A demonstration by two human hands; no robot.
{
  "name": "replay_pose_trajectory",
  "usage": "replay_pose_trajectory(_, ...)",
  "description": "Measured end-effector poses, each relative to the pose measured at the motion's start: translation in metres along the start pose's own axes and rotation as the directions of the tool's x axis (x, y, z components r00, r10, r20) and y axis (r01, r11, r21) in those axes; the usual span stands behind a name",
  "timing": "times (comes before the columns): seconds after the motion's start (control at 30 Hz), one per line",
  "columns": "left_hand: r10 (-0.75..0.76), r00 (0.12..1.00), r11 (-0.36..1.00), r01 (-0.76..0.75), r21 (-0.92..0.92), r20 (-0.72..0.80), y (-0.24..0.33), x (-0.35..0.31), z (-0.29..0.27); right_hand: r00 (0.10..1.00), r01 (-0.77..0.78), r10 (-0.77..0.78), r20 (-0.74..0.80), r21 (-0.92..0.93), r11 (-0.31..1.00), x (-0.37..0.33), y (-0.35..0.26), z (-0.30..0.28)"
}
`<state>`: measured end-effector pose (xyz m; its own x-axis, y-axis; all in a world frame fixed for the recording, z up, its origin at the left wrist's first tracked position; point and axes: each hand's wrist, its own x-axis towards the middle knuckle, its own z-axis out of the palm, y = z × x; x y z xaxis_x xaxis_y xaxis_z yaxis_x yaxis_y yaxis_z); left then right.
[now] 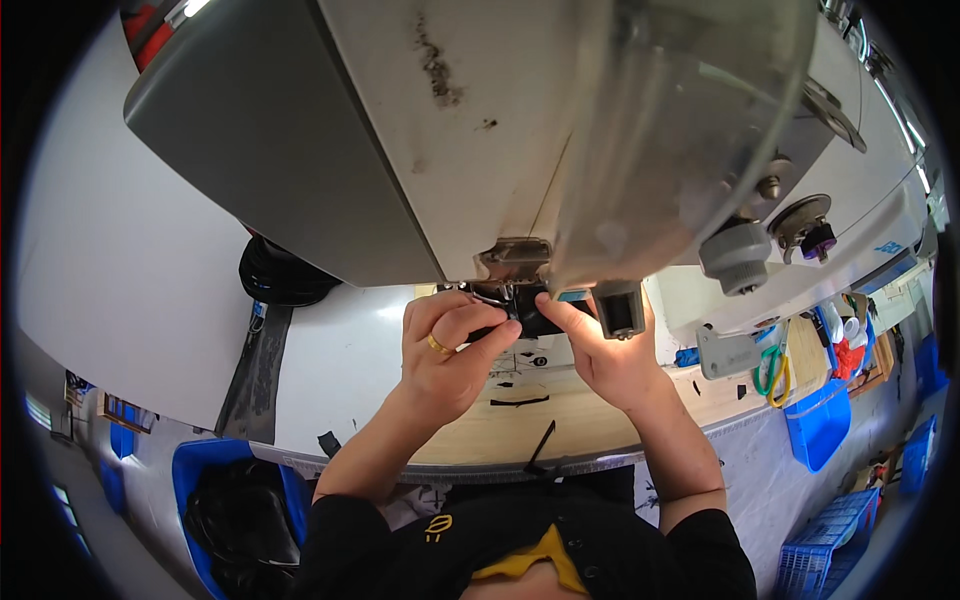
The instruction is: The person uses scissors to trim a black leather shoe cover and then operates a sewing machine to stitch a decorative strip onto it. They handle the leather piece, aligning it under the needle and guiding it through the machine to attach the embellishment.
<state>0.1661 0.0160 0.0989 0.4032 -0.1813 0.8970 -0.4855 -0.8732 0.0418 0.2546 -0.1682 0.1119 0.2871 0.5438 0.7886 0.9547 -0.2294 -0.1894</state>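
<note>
Under the head of a sewing machine [470,150], a small black piece of material [530,315] lies at the needle area. My left hand [440,355], a gold ring on one finger, is closed, thumb and forefinger pinching the near left edge of that piece. From the right, my right hand [615,365] rests on the bed with a digit stretched out onto the piece. Its other fingers are partly hidden behind the machine's parts. The needle itself is mostly hidden by the machine head and my fingers.
Black scraps [520,402] lie on the table near its front edge. Rolled black material [285,275] sits at the left. A blue bin [180,480] holding black pieces stands lower left. Scissors [775,372] and a blue tray [818,425] are at the right, a blue crate [825,540] below.
</note>
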Motion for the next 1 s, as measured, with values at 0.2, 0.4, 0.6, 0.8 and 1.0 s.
replay_pose_trajectory(0.2, -0.010, 1.000, 1.000, 0.010, 0.017, 0.007, -0.001, 0.000, 0.001, 1.000, 0.009, -0.009, -0.004, -0.042, 0.999, -0.003, 0.003, 0.001)
replay_pose_trajectory(0.4, -0.012, 1.000, 1.000, 0.013, 0.025, -0.010, 0.001, 0.001, 0.003, 0.998, 0.052, -0.053, -0.023, -0.042, 0.998, -0.005, 0.009, 0.006)
replay_pose_trajectory(0.6, 0.004, 1.000, 1.000, -0.003, 0.025, -0.021, 0.005, 0.003, 0.005, 0.999, 0.048, -0.049, -0.011, -0.087, 0.995, -0.001, 0.006, -0.001)
replay_pose_trajectory(0.8, -0.067, 0.998, 0.996, 0.067, 0.057, 0.002, 0.008, 0.000, 0.007, 1.000, 0.025, -0.024, 0.006, -0.086, 0.996, -0.002, 0.002, -0.011)
replay_pose_trajectory(1.0, -0.113, 0.993, 0.977, 0.117, 0.179, -0.031, 0.006, -0.005, 0.005, 0.982, -0.050, 0.022, -0.185, -0.152, 0.987, -0.035, 0.011, -0.107)
